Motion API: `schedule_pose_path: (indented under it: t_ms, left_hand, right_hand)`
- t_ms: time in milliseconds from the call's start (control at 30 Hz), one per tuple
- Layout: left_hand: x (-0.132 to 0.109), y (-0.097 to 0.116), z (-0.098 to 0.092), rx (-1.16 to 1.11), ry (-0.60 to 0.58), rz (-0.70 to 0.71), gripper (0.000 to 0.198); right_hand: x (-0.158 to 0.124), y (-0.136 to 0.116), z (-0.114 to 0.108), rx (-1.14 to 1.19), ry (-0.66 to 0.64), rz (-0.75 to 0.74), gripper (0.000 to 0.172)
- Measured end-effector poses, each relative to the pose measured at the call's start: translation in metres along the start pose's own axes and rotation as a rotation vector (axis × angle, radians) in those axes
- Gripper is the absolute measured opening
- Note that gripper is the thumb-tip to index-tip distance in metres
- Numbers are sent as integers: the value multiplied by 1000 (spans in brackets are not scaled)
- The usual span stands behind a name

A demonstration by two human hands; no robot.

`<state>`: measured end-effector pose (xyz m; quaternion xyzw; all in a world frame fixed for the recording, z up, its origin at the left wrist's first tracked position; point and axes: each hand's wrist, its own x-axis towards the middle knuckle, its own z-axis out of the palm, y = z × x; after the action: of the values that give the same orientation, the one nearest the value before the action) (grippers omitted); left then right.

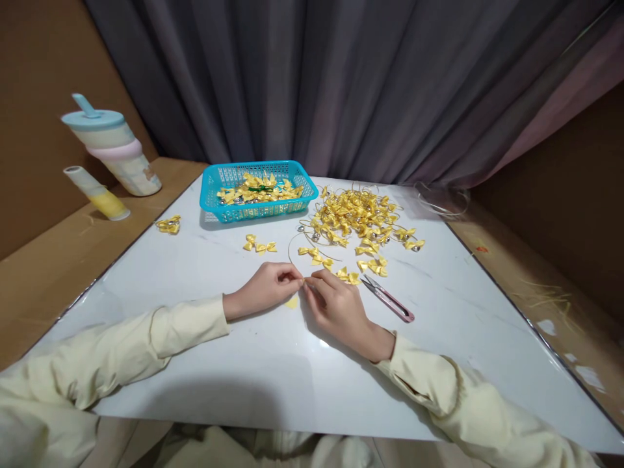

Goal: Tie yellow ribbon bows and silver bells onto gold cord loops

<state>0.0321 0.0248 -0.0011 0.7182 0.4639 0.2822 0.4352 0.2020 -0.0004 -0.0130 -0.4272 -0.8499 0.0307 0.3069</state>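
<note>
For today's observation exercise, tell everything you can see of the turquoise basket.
The turquoise basket is a shallow rectangular tray, seemingly plastic, with perforated mesh walls and a solid rim. It sits flat on the white tabletop, toward its far left. Inside lie yellow ribbon bows and small silvery beads. No hand touches it.

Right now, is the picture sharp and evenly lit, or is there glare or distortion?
Head view: left hand and right hand sharp; soft shadow on the table near its front edge; small glare by the right wrist; table edges splay: wide-lens distortion.
</note>
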Motion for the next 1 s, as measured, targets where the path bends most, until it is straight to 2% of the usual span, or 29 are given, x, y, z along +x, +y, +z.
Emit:
schedule_pose_path:
  t_ms: [133,300,467,667,1000]
  left_hand:
    - [-1,1,0,63,11,19,14]
    - [0,1,0,94,20,40,14]
    - [0,0,0,88,7,30,15]
    - [0,0,0,93,-19,62,15]
    - [1,-1,0,70,17,32,12]
  right_hand:
    - [-1,0,2,-83,13,-31,19]
    - [-2,2,6,-263,-2,-136,24]
    - [-3,4,5,-358,-11,-220,22]
    - [-1,5,2,-294,2,-174,22]
    - [-2,3,2,-256,18,-107,19]
